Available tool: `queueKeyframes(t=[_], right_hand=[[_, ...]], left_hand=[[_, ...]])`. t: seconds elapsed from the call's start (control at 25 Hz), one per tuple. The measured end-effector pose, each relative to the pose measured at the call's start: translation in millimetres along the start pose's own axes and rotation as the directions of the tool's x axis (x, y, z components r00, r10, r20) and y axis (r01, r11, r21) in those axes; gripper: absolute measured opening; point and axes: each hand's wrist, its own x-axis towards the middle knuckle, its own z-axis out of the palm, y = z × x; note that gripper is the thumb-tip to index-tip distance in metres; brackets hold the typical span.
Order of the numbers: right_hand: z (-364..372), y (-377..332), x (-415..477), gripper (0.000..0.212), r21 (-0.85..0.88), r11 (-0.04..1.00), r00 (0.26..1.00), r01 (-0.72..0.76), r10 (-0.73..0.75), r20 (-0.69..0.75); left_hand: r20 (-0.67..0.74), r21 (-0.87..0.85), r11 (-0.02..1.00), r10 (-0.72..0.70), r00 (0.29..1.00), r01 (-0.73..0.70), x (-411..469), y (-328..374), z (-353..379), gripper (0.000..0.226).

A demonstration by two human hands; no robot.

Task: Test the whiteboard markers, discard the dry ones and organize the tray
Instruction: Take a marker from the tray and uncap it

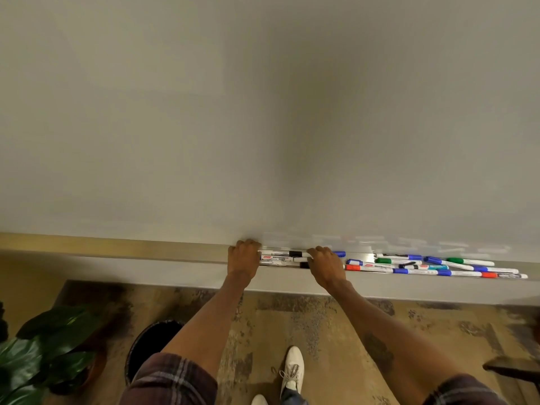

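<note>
A long whiteboard tray [365, 277] runs along the foot of a blank whiteboard [263, 112]. Between my hands lies a small bunch of black-capped markers [277, 257], side by side. My left hand [244, 257] rests against their left ends with its fingers curled over the tray. At the bunch's right end my right hand [325, 264] has its fingertips curled onto the markers. To the right, several blue, green and red markers [432, 266] lie scattered and crossing each other.
A black waste bin [152, 343] stands on the floor below my left arm. A leafy plant [49, 355] is at the bottom left. My white shoe [292, 369] is on the patterned carpet. A dark object [514, 369] juts in at the right edge.
</note>
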Motion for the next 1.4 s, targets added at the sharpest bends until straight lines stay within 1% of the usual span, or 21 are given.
queueKeyframes(t=[0.12, 0.24, 0.4, 0.48, 0.68, 0.84, 0.96, 1.04, 1.12, 1.2, 1.24, 1.28, 1.32, 1.4], right_hand=[[5.8, -10.7, 14.7, 0.027, 0.012, 1.000, 0.999, 0.024, -0.024, 0.044], [13.8, -14.3, 29.0, 0.024, -0.014, 0.998, 0.995, 0.057, -0.055, 0.083], [23.3, -15.4, 43.0, 0.019, -0.091, 0.989, 0.989, 0.115, -0.106, 0.105], [25.2, -17.8, 47.9, 0.019, -0.118, 0.982, 0.984, 0.146, -0.132, 0.124], [21.3, -19.3, 54.2, 0.021, -0.180, 0.956, 0.967, 0.230, -0.204, 0.151], [10.0, -21.5, 49.7, 0.027, -0.133, 0.964, 0.970, 0.232, -0.219, 0.103], [-7.1, -27.0, 44.2, 0.028, -0.114, 0.964, 0.971, 0.239, -0.237, 0.028], [-22.6, -32.0, 39.5, 0.027, -0.133, 0.956, 0.964, 0.261, -0.264, -0.008], [-38.1, -39.0, 32.6, 0.026, -0.176, 0.931, 0.943, 0.321, -0.331, -0.033], [-54.6, -48.2, 24.2, 0.026, -0.185, 0.912, 0.923, 0.367, -0.382, -0.050], [-63.8, -52.8, 21.0, 0.025, -0.161, 0.911, 0.917, 0.378, -0.393, -0.067], [-73.1, -56.6, 18.3, 0.024, -0.121, 0.914, 0.914, 0.386, -0.397, -0.086], [-82.0, -59.3, 14.7, 0.024, -0.064, 0.916, 0.910, 0.396, -0.400, -0.105], [-99.3, -61.5, 2.8, 0.026, 0.090, 0.914, 0.913, 0.396, -0.382, -0.144]], left_hand=[[-0.040, 0.010, 0.997, -0.080, 0.996, 0.080, 5.5, -4.4, 10.0, 0.026], [-0.063, -0.011, 0.992, -0.128, 0.990, 0.128, 11.4, -7.2, 22.3, 0.026], [-0.048, -0.045, 0.992, -0.122, 0.991, 0.120, 17.6, -8.6, 33.6, 0.028], [-0.045, -0.061, 0.992, -0.110, 0.993, 0.107, 19.6, -8.7, 36.9, 0.029], [-0.042, -0.114, 0.985, -0.133, 0.990, 0.127, 21.5, -8.8, 37.3, 0.030], [-0.033, -0.136, 0.979, -0.156, 0.987, 0.150, 19.1, -7.5, 33.4, 0.029], [-0.016, -0.125, 0.980, -0.155, 0.988, 0.152, 12.3, -5.1, 24.4, 0.033], [-0.004, -0.110, 0.985, -0.135, 0.991, 0.133, 5.8, -2.5, 16.1, 0.039], [-0.027, -0.108, 0.988, -0.110, 0.994, 0.107, -0.2, 3.6, 6.9, 0.042], [-0.079, -0.106, 0.993, -0.062, 0.995, 0.054, -7.3, 12.2, -3.7, 0.038], [-0.093, -0.101, 0.995, -0.034, 0.995, 0.025, -9.6, 16.4, -8.8, 0.034], [-0.096, -0.119, 0.993, -0.021, 0.995, 0.010, -12.6, 20.7, -15.5, 0.031], [-0.090, -0.173, 0.985, -0.031, 0.995, 0.015, -16.0, 23.9, -21.9, 0.029], [-0.086, -0.351, 0.936, -0.053, 0.995, 0.020, -24.7, 27.3, -36.3, 0.027]])
